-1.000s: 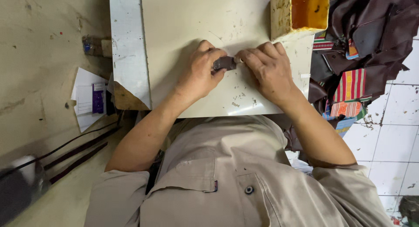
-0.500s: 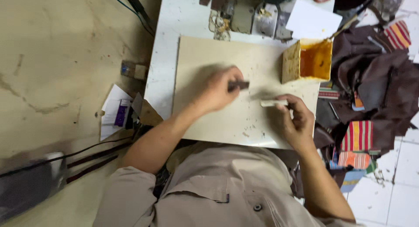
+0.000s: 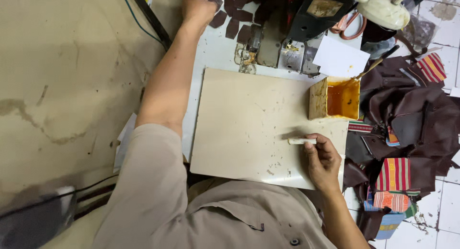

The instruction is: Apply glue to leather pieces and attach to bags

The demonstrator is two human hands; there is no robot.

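My left hand [image 3: 197, 7] is stretched to the far left top of the white table [image 3: 215, 52], fingers closed on a small dark brown leather piece [image 3: 216, 0] beside several similar cut pieces [image 3: 237, 16]. My right hand [image 3: 322, 160] rests at the right edge of the beige work board [image 3: 249, 124], gripping a short white stick-like tool [image 3: 301, 141] that points left. An open orange-stained glue box [image 3: 338, 99] with a brush in it stands just above my right hand.
A dark sewing machine [image 3: 306, 19] and a white sheet of paper [image 3: 340, 57] sit at the table's far side. A heap of brown leather and striped cloth [image 3: 412, 129] lies to the right on tiled floor. Cables [image 3: 148, 23] run along the left.
My left hand left the board and carried the small leather piece up to the far left of the table. My right hand stays low on the board with the white tool.
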